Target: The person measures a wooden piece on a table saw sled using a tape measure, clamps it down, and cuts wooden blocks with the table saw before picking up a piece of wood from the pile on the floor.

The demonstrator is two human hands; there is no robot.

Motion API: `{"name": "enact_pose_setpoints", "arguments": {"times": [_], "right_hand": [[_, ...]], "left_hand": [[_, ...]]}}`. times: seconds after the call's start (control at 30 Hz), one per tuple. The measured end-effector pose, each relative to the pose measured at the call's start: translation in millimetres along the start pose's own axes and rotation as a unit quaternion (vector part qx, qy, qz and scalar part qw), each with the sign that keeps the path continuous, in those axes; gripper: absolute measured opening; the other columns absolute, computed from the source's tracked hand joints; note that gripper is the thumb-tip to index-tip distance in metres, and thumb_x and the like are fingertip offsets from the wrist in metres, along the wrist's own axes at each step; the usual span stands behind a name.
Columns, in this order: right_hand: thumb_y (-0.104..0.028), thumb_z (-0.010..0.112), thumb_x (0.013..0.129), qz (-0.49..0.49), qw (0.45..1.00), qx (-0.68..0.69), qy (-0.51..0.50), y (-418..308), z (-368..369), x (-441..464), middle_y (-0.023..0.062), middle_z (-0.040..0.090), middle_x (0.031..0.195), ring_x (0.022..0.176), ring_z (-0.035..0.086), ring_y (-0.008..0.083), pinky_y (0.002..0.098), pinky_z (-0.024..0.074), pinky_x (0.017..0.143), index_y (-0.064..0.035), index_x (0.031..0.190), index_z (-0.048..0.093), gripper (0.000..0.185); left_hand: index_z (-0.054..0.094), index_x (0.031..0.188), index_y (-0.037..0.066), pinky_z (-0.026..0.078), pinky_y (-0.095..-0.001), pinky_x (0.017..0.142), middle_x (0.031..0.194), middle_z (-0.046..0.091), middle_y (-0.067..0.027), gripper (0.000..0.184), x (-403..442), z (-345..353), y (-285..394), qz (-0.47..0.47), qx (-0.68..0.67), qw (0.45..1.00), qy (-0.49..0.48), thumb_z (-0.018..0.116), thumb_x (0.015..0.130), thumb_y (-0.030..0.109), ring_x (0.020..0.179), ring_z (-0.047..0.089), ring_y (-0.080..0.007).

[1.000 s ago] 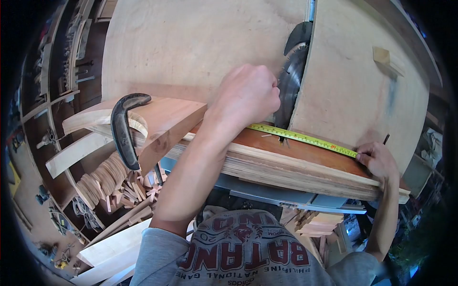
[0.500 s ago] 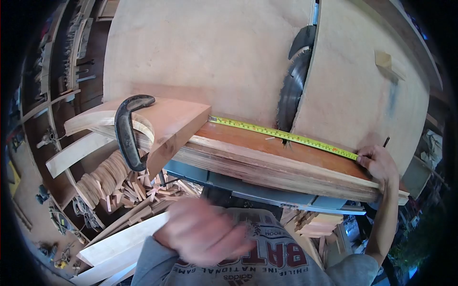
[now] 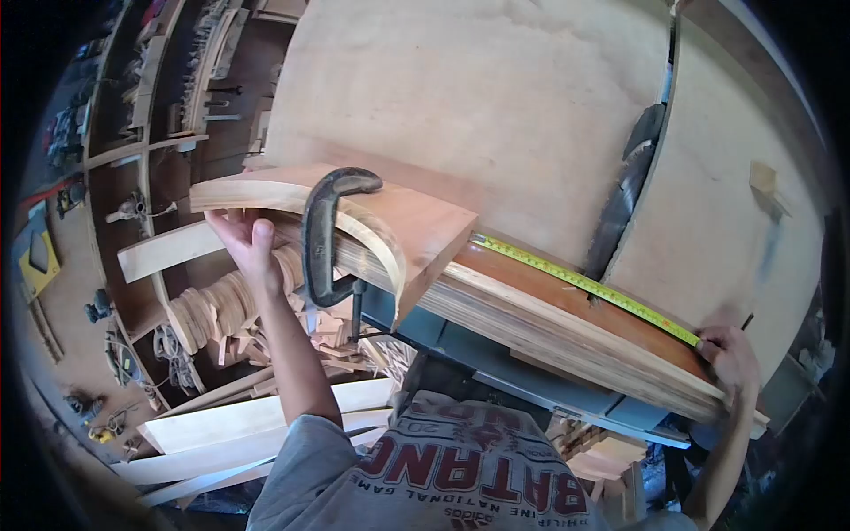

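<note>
Tape (image 3: 584,283) is pinched in the right hand (image 3: 731,357), right of the clamp (image 3: 320,237); left of it, the left hand (image 3: 245,243) is held under wood (image 3: 414,212), thumb and fingers apart.

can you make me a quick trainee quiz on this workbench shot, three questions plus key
1. True or false: the right hand holds the yellow tape measure.
2. What does the black clamp hook over?
3. Fill in: the ____ hand is farther from the saw blade.

Key:
1. True.
2. The curved wooden block.
3. Left hand.
</note>
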State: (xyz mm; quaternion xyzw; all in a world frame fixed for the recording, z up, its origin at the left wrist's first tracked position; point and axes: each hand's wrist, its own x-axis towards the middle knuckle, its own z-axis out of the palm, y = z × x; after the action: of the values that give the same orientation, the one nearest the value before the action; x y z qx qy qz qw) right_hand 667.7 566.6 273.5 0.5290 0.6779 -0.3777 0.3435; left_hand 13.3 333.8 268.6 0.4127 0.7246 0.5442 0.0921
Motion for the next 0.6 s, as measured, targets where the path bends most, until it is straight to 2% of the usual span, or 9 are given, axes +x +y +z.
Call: {"name": "enact_pose_setpoints", "arguments": {"times": [0.03, 0.1, 0.13, 0.17, 0.3, 0.37, 0.4, 0.47, 0.6], "right_hand": [[-0.014, 0.071, 0.083, 0.008, 1.0, -0.006, -0.001, 2, 2, -1, 0.0223, 0.069, 0.083, 0.082, 0.069, 0.0339, 0.0445, 0.0493, 0.073, 0.0017, 0.093, 0.074, 0.019], [-0.016, 0.071, 0.086, -0.011, 0.989, 0.114, 0.089, 13, 16, -6, 0.0222, 0.071, 0.088, 0.087, 0.07, 0.0362, 0.0437, 0.0521, 0.078, 0.001, 0.095, 0.075, 0.02], [-0.018, 0.071, 0.088, -0.036, 0.994, 0.094, 0.05, 13, 11, -4, 0.0214, 0.074, 0.093, 0.09, 0.071, 0.0357, 0.0428, 0.0538, 0.083, 0.0003, 0.098, 0.076, 0.022], [-0.018, 0.071, 0.088, -0.023, 0.994, 0.088, 0.052, 11, 7, -6, 0.0214, 0.074, 0.093, 0.09, 0.071, 0.0357, 0.0428, 0.0538, 0.083, 0.0003, 0.098, 0.076, 0.022], [-0.019, 0.072, 0.088, 0.009, 0.998, 0.06, 0.011, -1, 2, -4, 0.0213, 0.074, 0.094, 0.09, 0.071, 0.0353, 0.0436, 0.0537, 0.082, -0.0002, 0.101, 0.077, 0.023], [-0.011, 0.071, 0.087, 0.016, 0.997, 0.074, 0.023, 5, 7, -3, 0.0181, 0.07, 0.082, 0.084, 0.068, 0.0259, 0.0404, 0.051, 0.078, 0.0043, 0.096, 0.073, 0.018], [-0.011, 0.071, 0.087, 0.021, 0.997, 0.073, 0.022, 3, 5, -4, 0.0181, 0.07, 0.082, 0.084, 0.068, 0.0259, 0.0404, 0.051, 0.078, 0.0043, 0.096, 0.073, 0.018], [-0.011, 0.071, 0.088, -0.003, 0.998, 0.061, -0.002, -11, -3, -6, 0.017, 0.071, 0.084, 0.08, 0.066, 0.0255, 0.0397, 0.0511, 0.076, 0.0039, 0.096, 0.073, 0.018], [-0.011, 0.07, 0.088, -0.04, 0.997, 0.056, 0.031, -3, 2, -5, 0.0157, 0.07, 0.082, 0.078, 0.065, 0.0249, 0.0386, 0.0506, 0.075, 0.0038, 0.095, 0.073, 0.017]], "left_hand": [[0.026, 0.162, 0.0, 0.035, -0.049, 0.122, 0.16, 0.045, -0.027, 0.109, 2, 0, -1, -0.007, -0.007, 1.0, 0.001, 0.083, 0.088, 0.055, 0.145, 0.048, -0.0359], [0.037, 0.155, -0.001, 0.039, -0.0452, 0.121, 0.148, 0.058, -0.0259, 0.078, 9, 6, -7, -0.089, 0.026, 0.996, 0.004, 0.08, 0.096, 0.027, 0.141, 0.054, -0.0317], [0.043, 0.148, -0.003, 0.046, -0.0426, 0.116, 0.143, 0.062, -0.0255, 0.052, 11, 8, -22, -0.079, 0.021, 0.996, 0.026, 0.067, 0.105, 0.015, 0.134, 0.059, -0.0279], [0.046, 0.143, -0.005, 0.05, -0.0419, 0.113, 0.14, 0.064, -0.027, 0.045, 13, 13, -26, -0.082, -0.02, 0.994, 0.065, 0.062, 0.108, 0.018, 0.129, 0.063, -0.0283], [0.048, 0.139, -0.008, 0.052, -0.0423, 0.11, 0.132, 0.069, -0.028, 0.045, 15, 22, -27, -0.046, -0.034, 0.992, 0.109, 0.06, 0.11, 0.024, 0.123, 0.067, -0.0293], [0.049, 0.137, -0.009, 0.052, -0.0426, 0.11, 0.13, 0.07, -0.0283, 0.047, 14, 26, -26, -0.044, -0.026, 0.992, 0.12, 0.06, 0.11, 0.027, 0.121, 0.067, -0.0295], [0.049, 0.137, -0.01, 0.053, -0.0416, 0.108, 0.131, 0.069, -0.029, 0.049, 12, 28, -27, -0.036, 0.003, 0.992, 0.117, 0.058, 0.111, 0.03, 0.119, 0.068, -0.0283], [0.047, 0.138, -0.011, 0.055, -0.0401, 0.104, 0.132, 0.068, -0.029, 0.055, 13, 31, -24, -0.055, 0.048, 0.991, 0.11, 0.056, 0.112, 0.036, 0.116, 0.069, -0.0276], [0.046, 0.138, -0.01, 0.059, -0.0405, 0.098, 0.13, 0.068, -0.0278, 0.057, 15, 36, -17, -0.064, 0.009, 0.991, 0.12, 0.055, 0.111, 0.039, 0.111, 0.07, -0.0287]]}}
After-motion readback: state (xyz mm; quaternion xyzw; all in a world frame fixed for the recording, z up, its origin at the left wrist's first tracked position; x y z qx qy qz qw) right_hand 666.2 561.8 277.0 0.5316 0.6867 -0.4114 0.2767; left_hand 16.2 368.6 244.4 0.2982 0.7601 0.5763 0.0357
